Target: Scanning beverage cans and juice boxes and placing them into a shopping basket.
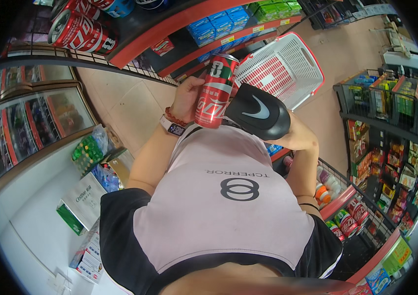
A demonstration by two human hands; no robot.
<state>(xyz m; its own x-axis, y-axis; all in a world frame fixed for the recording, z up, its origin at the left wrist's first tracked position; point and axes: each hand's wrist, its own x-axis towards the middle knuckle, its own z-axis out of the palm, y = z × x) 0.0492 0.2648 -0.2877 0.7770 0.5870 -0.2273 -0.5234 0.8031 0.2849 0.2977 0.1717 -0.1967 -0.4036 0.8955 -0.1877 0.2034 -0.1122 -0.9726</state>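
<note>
A red soft-drink can (214, 92) with a dark green and white band stands nearly upright in my left hand (190, 94), whose thumb lies on its left side. That wrist bears a watch and a red bead bracelet. My right hand (286, 138) is wrapped around a black handheld device (260, 112), which looks like a barcode scanner; its wide head hides most of the fingers. The device's front end is close beside the can's right side; I cannot tell if they touch. Both are in front of my waist.
A white and red plastic basket (310, 70) is beyond the scanner. Shelves with red edges (209, 46) hold boxed goods, with large red cans (83, 33) at upper left. Glass-door coolers (39, 125) and cartons (83, 199) are at left, snack racks (386, 107) at right.
</note>
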